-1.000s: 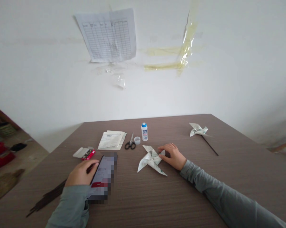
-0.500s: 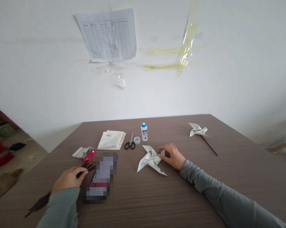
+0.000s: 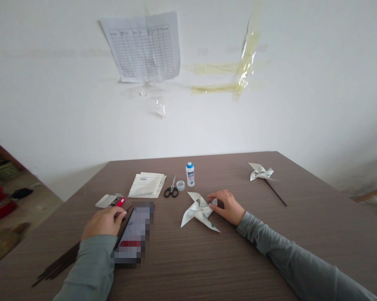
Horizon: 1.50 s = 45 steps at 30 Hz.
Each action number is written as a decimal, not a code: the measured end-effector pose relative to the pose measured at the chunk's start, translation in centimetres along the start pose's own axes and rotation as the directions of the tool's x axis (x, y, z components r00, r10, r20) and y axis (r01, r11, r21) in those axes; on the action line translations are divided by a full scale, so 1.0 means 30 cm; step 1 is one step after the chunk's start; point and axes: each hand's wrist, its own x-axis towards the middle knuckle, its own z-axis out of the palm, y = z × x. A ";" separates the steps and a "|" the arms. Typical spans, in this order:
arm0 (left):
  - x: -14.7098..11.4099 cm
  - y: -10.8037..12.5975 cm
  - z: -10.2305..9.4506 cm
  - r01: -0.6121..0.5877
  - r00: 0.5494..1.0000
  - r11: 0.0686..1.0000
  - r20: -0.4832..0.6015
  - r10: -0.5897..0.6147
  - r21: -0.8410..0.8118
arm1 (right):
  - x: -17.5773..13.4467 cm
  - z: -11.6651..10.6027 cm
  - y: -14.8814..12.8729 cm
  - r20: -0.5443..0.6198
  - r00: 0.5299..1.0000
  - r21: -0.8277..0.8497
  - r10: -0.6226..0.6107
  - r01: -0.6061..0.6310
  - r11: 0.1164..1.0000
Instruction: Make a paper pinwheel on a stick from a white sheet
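Note:
My left hand (image 3: 102, 221) is closed in a pinch, and the tip of a dark thin stick (image 3: 128, 207) pokes out past its fingers. Below that forearm lies a bundle of dark sticks (image 3: 60, 261), partly hidden by the hand and sleeve. A phone (image 3: 135, 234), blurred out in the picture, lies just right of the left hand. At the middle of the table is a folded paper pinwheel (image 3: 198, 210) with printed text. My right hand (image 3: 228, 205) holds one of its blades between thumb and fingers at the right edge.
A small open box (image 3: 108, 201), stacked paper sheets (image 3: 146, 185), black-handled scissors (image 3: 171, 190), a round clear cap (image 3: 180, 185) and a white bottle with blue top (image 3: 190, 174) stand farther back. Another pinwheel on a stick (image 3: 260, 172) lies at right. A wall (image 3: 188, 129) borders the table.
My left hand has moved right and slightly up from the bundle's end, with a stick between its fingers. My right hand and the pinwheel have stayed put.

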 end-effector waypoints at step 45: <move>0.025 0.545 0.218 -0.222 0.921 0.971 0.306 0.239 -0.091 | 0.014 0.043 -0.149 -0.026 0.997 -0.212 0.072 -0.076 0.974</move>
